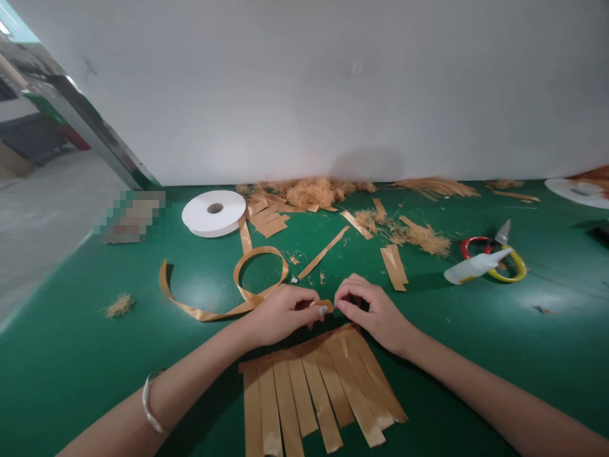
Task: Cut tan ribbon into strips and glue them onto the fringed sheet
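Note:
My left hand (pixel 290 311) is closed in a pinch on a short piece of tan ribbon (pixel 327 304). Beside it, at the ribbon's right end, the thumb and fingertips of my right hand (pixel 373 311) are pressed together; anything between them is too small to make out. Just below both hands lies a fringe of tan ribbon strips (pixel 304 387), joined along its top edge, the strips fanning toward me. Left of my left hand, a long curled ribbon (pixel 238 270) runs from a white ribbon spool (pixel 214 212).
On the green table (pixel 76 368), shredded fibre (pixel 314 190) and cut ribbon pieces (pixel 269 219) lie along the white wall. At right, a translucent squeeze bottle (pixel 469 267) rests against red-and-yellow-handled scissors (pixel 519 263). Another white spool (pixel 571 188) sits far right.

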Tool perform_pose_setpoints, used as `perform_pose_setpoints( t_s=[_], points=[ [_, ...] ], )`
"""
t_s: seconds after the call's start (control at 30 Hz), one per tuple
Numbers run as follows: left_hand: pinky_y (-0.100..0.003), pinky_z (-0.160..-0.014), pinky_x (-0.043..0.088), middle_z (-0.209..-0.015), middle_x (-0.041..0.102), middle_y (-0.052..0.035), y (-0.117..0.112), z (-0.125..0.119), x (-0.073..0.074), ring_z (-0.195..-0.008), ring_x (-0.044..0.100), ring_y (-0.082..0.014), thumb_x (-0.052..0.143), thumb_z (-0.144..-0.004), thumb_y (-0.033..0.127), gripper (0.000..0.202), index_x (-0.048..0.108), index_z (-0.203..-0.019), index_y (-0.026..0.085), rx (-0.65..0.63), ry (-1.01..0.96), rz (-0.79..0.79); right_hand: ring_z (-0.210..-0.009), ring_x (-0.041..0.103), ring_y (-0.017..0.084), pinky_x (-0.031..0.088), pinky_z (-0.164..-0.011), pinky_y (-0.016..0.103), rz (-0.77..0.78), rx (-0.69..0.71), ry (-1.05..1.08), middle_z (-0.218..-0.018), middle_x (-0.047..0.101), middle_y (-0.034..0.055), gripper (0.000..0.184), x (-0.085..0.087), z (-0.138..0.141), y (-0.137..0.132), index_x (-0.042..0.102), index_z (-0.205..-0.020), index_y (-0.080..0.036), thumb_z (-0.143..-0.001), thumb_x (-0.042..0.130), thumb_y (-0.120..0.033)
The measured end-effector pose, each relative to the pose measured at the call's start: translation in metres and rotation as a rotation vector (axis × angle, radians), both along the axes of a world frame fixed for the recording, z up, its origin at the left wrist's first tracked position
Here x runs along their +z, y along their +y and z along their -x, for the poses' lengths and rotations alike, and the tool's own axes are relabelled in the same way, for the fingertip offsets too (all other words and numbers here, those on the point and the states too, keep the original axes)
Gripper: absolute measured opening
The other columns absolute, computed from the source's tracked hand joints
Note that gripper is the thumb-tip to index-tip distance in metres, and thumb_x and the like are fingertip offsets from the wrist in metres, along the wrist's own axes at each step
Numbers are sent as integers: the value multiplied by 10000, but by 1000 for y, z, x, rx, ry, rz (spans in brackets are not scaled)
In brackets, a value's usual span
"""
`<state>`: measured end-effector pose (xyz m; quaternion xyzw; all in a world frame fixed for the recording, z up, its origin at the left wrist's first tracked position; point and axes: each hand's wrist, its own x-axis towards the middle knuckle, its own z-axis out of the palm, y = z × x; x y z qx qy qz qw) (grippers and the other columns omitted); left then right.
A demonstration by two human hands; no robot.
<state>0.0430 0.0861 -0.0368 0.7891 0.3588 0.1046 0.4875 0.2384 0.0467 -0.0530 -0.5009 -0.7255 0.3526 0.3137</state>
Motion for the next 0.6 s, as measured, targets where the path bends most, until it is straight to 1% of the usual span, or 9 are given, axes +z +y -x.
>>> perform_pose_setpoints(
  t_s=[0.13,0.27,0.47,0.6],
  points=[
    [-188,-515,324,-567,581,35,0,-1,0,-544,485,-83,502,-856,306,275,584,-640,158,-37,-5,-18,-747,437,166,342,-648,298,-28,17,-15,-721,540,16,126,-1,1,0,571,-748,-207,-836,488,-244],
    [-187,-538,351,-574,593,29,0,-1,0,-565,522,-89,483,-870,344,294,609,-677,163,-43,-33,-7,-755,434,168,349,-679,313,-26,47,-1,-697,544,17,163,-2,2,2,571,-692,-204,-830,506,-262],
    [-190,-536,347,-554,561,37,1,-1,0,-550,497,-86,471,-870,349,303,593,-667,161,-12,-45,56,-699,417,159,334,-621,295,70,26,78,-649,472,4,164,-1,-2,6,539,-645,-200,-795,497,-253],
    [-192,-530,344,-559,551,36,1,-1,-2,-548,488,-85,471,-869,375,314,583,-672,158,9,-66,82,-695,412,156,329,-618,290,94,32,99,-647,456,1,155,-2,-3,7,519,-634,-198,-779,493,-247]
  ],
)
